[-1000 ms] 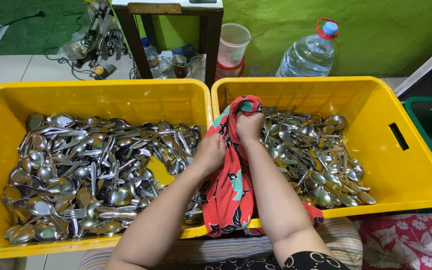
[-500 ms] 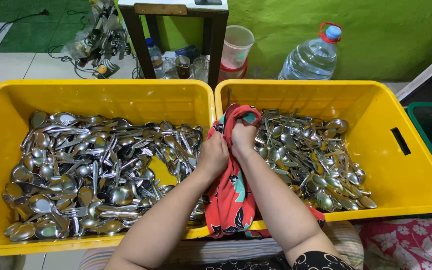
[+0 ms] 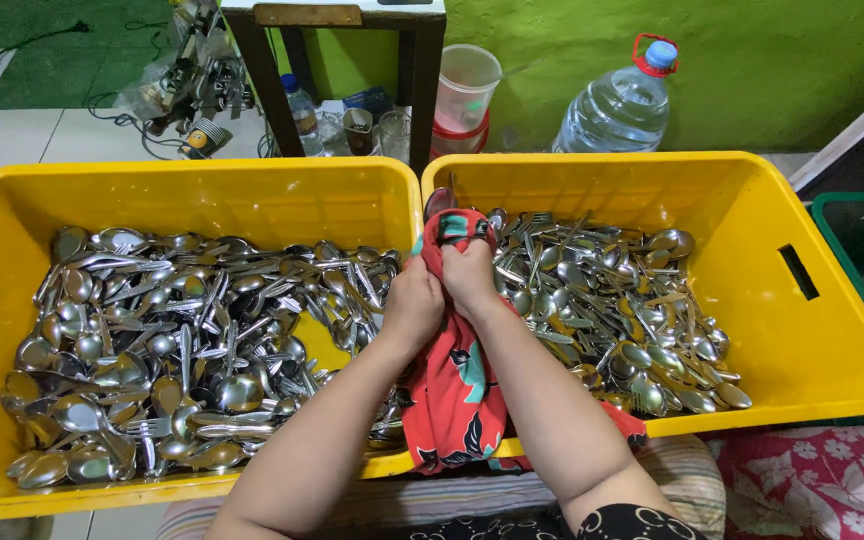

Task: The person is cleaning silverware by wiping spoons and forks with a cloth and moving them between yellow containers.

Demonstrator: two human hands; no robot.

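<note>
Your left hand (image 3: 414, 305): fingers closed on red cloth (image 3: 452, 390). Your right hand (image 3: 470, 275): clamped on same cloth, spoon bowl (image 3: 440, 201) poking out at 12 o'clock. Cloth drapes over the meeting rims of two yellow bins. Left bin (image 3: 12, 215), 9 o'clock: heaped spoons, forks. Right bin (image 3: 802, 330), 3 o'clock: more cutlery. Water bottle (image 3: 620, 105), 1 o'clock, behind right bin.

Two crates side by side, left (image 3: 12, 215) and right (image 3: 832, 330) (each holding cutlery); cloth (image 3: 452, 390) draped between; bottle (image 3: 620, 105) behind.
</note>
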